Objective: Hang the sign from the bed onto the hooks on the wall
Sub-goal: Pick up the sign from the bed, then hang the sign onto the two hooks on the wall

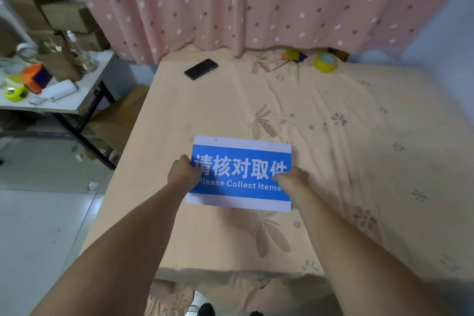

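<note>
Head view. The sign (241, 174), a blue panel with white borders and white lettering, lies flat on the bed (333, 161), close to the bed's left edge and toward its near end. The left hand (182, 170) closes on the sign's left edge, thumb on top at the first character; the right hand (291, 179) closes on its right edge, fingers curled over the margin. Both hands grasp the sign, though it does not appear to have left the sheet. Two small holes are faintly visible in the sign's upper white border. A black phone (200, 69) lies well beyond the sign, near the bed's far left corner; a roll of yellow tape (325, 62) sits at the far end, against the pink curtain (256, 2). A side table (66, 106) stands left of the bed. The wall hooks are out of view.

Risks, as judged here: the grips sit on the thin side edges, so a flat, smooth panel may slip or tilt on lifting. A loose fold of sheet could also be pinched under the fingertips and dragged up.
</note>
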{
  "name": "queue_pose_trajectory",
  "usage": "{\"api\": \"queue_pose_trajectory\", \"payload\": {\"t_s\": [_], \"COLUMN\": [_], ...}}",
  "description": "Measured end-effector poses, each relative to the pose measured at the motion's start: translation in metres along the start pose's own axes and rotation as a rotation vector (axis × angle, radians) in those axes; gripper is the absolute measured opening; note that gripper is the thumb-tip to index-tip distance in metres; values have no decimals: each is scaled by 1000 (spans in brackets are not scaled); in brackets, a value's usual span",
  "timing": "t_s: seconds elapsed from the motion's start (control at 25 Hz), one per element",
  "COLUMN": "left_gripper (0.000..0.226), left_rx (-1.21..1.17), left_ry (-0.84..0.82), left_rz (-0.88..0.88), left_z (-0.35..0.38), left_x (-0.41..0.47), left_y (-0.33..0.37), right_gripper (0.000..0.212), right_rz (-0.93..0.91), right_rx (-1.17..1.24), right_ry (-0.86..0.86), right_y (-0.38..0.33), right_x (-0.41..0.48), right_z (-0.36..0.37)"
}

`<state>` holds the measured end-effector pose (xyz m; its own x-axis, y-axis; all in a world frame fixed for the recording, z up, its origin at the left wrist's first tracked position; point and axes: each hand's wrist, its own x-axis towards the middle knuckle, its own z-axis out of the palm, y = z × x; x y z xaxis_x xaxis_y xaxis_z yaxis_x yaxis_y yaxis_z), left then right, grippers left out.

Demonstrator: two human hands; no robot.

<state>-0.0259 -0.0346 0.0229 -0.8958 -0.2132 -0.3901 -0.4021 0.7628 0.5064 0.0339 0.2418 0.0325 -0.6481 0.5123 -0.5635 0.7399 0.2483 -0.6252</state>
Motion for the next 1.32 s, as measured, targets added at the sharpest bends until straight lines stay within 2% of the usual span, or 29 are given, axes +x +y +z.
{"api": "queue_pose_trajectory", "payload": {"t_s": [0.2, 0.44, 0.64, 0.92, 1.32], "left_gripper": [29, 19, 17, 16, 18], "left_rx": [-137, -313, -439, -517, -563], "left_ry": [209, 407, 537, 629, 608], "left_rz": [173, 341, 502, 584, 609], "left_z": [-79, -197, -274, -329, -334], "left_x": [-12, -40, -79, -115, -129], "left_y": [69, 156, 208, 240, 249], "right_gripper": [30, 29, 40, 54, 52], "right_rz": [-226, -502, -660, -770, -782], "right_rx": [-78, 107, 205, 231, 134], "right_ry": [208, 380, 483, 627, 817], "right_y": [-91, -198, -257, -295, -293], "right_x": [-35, -101, -157, -204, -220], "right_z": [-53, -130, -180, -215, -221]}}
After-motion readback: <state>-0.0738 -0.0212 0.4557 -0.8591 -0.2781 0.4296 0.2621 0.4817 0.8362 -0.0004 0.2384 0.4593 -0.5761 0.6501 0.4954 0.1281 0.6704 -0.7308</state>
